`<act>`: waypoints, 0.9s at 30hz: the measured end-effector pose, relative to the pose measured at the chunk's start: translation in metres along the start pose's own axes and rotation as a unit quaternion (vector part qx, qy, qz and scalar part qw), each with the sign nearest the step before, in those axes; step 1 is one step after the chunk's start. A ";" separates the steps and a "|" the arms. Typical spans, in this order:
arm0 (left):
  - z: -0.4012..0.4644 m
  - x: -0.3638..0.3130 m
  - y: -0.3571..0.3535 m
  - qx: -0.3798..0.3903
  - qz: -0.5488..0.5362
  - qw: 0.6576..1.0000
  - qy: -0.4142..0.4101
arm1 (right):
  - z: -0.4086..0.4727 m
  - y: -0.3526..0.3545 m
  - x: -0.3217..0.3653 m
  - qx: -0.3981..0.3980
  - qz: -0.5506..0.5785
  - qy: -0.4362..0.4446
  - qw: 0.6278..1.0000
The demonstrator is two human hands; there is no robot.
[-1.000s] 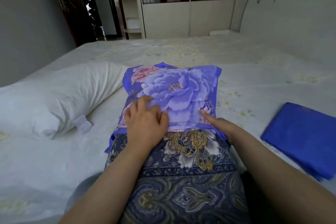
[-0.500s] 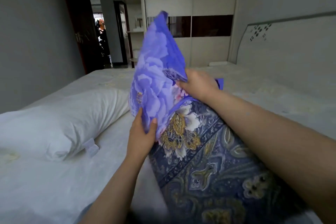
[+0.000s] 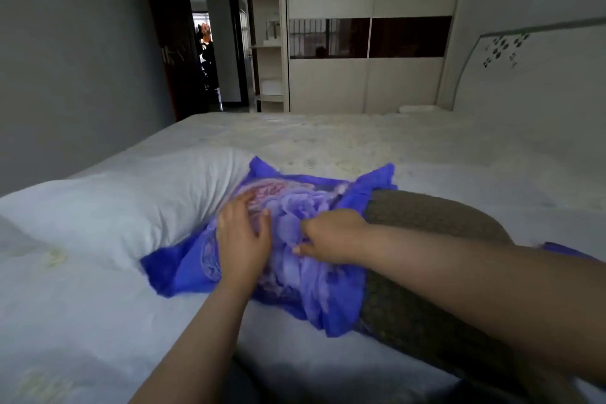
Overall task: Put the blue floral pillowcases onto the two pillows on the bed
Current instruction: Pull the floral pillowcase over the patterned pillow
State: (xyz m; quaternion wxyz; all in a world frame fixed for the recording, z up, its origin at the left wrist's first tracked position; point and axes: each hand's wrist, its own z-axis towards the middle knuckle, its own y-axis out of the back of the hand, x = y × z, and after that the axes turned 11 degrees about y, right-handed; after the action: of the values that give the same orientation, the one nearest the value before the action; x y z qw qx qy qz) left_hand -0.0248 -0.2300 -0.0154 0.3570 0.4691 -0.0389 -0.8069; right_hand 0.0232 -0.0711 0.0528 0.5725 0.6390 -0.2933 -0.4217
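The blue floral pillowcase [image 3: 295,239] is bunched over one end of the dark patterned pillow [image 3: 426,272], apparently for drawing it along. The left hand [image 3: 242,236] is pressed flat on it, while a fold is pinched by the right hand [image 3: 331,236].

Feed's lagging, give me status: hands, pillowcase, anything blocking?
Left hand flat on blue floral pillowcase; right hand pinching it. Case bunched over dark pillow's end. White pillow alongside, bare.
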 end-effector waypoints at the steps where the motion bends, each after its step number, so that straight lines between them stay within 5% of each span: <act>1: -0.002 0.006 -0.004 0.059 0.037 0.997 0.014 | -0.002 -0.003 -0.008 -0.024 -0.012 0.001 1.000; 4: -0.007 0.012 -0.015 0.152 0.138 0.979 -0.010 | 0.003 -0.017 -0.044 -0.094 -0.030 -0.023 0.995; 8: -0.001 -0.013 -0.022 0.172 0.227 0.958 -0.031 | 0.009 -0.052 -0.082 -0.135 0.212 -0.115 0.961; 14: -0.023 -0.046 -0.051 0.229 0.287 0.930 -0.014 | 0.004 -0.082 -0.064 -0.445 0.389 -0.243 0.769; 16: -0.021 -0.051 -0.053 0.226 0.243 0.943 0.020 | 0.000 -0.092 -0.056 -0.447 0.426 -0.239 0.749; 18: -0.018 -0.058 -0.053 0.250 0.077 0.960 0.095 | 0.001 -0.101 -0.049 -0.398 0.488 -0.237 0.740; 21: -0.023 -0.077 -0.051 0.319 -0.075 0.938 0.115 | 0.002 -0.105 -0.053 -0.357 0.626 -0.226 0.655; 23: -0.031 -0.079 -0.055 0.357 -0.020 0.932 0.064 | -0.002 -0.102 -0.055 -0.336 0.626 -0.221 0.668; 26: -0.032 -0.061 -0.056 0.374 0.117 0.920 -0.017 | -0.009 -0.104 -0.055 -0.360 0.440 -0.226 0.791; 27: -0.028 -0.055 -0.053 0.380 0.124 0.916 -0.044 | -0.013 -0.103 -0.051 -0.393 0.379 -0.236 0.804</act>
State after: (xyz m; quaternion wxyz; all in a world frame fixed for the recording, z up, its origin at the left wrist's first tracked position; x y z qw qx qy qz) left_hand -0.0149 -0.1494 -0.0121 0.2471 0.5251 -0.4157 -0.7003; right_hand -0.0004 -0.0032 -0.0382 0.8019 0.0787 -0.4473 -0.3881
